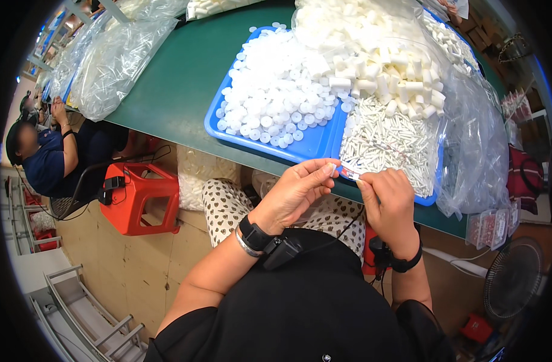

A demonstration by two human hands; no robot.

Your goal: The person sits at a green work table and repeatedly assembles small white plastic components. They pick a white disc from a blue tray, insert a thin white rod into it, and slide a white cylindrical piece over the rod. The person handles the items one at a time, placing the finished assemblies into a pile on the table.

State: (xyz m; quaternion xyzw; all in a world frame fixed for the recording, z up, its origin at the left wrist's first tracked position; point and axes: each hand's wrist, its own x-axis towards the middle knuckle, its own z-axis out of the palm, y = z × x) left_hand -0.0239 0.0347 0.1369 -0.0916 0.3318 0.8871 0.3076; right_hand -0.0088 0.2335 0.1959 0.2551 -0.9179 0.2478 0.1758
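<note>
My left hand (294, 196) is closed in a pinch, thumb against forefinger, at the front edge of the blue tray (212, 117). Just to its right, my right hand (389, 202) pinches too, its thumb and fingertips pointing left. Whatever sits in either pinch is too small to name; a whitish speck shows at each set of fingertips. Beyond the hands lie a heap of small white sticks (384, 142), translucent white discs (270, 90) on the left, and thicker cream cylinders (408, 87) behind. Both hands hang in front of the tray's near rim.
The tray rests on a green table (161, 90). Clear plastic bags (475, 151) hang at the right, with more (122, 66) at the far left. A red stool (140, 196) stands left, near a seated person (50, 154). At the lower right is a fan (514, 277).
</note>
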